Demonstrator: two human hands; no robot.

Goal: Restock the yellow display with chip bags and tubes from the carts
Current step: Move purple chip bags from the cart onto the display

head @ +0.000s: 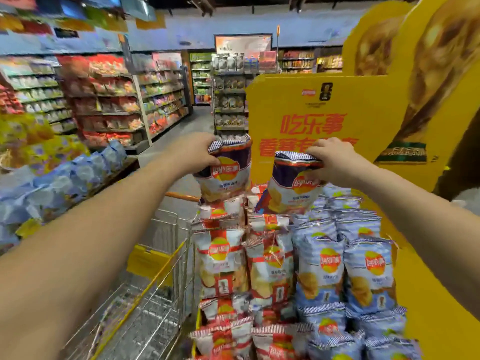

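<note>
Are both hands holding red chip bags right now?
No, the left hand and right hand each grip a purple-topped chip bag by its top edge.

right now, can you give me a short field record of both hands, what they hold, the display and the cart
left hand: left hand grips the top edge of a purple-topped chip bag
right hand: right hand pinches the top of a second purple-topped chip bag
display: yellow cardboard display, red-and-white chip bags left, blue-and-white chip bags right
cart: wire shopping cart, left of the display
</note>
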